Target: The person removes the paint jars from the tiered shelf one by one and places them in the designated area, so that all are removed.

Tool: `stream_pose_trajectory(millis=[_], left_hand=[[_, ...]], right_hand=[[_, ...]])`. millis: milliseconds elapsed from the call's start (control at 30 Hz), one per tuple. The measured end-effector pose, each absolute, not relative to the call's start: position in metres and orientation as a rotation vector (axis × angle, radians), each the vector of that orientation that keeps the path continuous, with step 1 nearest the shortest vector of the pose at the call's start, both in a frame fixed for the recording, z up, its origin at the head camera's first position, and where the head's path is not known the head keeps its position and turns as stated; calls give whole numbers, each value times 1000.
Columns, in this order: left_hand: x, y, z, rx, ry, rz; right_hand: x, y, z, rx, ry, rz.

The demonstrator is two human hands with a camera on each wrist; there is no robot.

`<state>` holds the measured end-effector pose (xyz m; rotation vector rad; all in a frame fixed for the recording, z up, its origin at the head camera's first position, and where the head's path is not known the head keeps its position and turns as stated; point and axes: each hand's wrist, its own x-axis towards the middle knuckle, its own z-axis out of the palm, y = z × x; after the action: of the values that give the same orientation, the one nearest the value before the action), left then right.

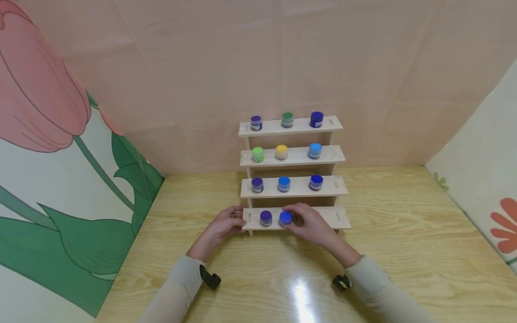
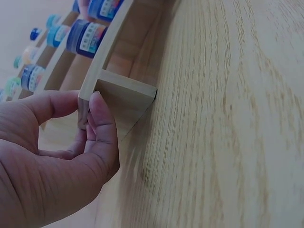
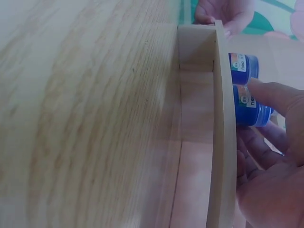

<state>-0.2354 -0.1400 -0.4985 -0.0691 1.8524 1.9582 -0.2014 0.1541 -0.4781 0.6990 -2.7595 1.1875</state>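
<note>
A pale wooden rack [image 1: 299, 224] with four stepped shelves holds small paint jars. My left hand [image 1: 222, 225] pinches the left end of the lowest shelf; the left wrist view shows the thumb and fingers [image 2: 103, 118] on both faces of the board [image 2: 97, 69]. With thumb and fingers my right hand [image 1: 313, 224] holds a blue jar [image 1: 285, 218] standing on that shelf. The right wrist view shows this jar [image 3: 247, 107] between the thumb and fingers of the right hand [image 3: 275, 156]. Left of it stands a purple-lidded jar [image 1: 265, 218].
On the upper shelves stand more jars, among them a green-lidded [image 1: 287, 120], a yellow [image 1: 281, 152], a light green [image 1: 258, 154] and a light blue one [image 1: 314, 151]. The rack stands on a wood-grain table [image 1: 258, 273] before a pinkish backdrop [image 1: 210, 89].
</note>
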Motion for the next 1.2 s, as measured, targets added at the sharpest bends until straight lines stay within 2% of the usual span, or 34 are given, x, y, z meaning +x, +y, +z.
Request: stream_pose_trajectory(millis=[533,1200], left_hand=[[-236,-140,-499,-55,1845,1960],[-236,-140,-500,-95,1857,1948]], right_hand=[[-198,161,-475,629,-2775,1193],[-180,231,-469,601,-2610,1400]])
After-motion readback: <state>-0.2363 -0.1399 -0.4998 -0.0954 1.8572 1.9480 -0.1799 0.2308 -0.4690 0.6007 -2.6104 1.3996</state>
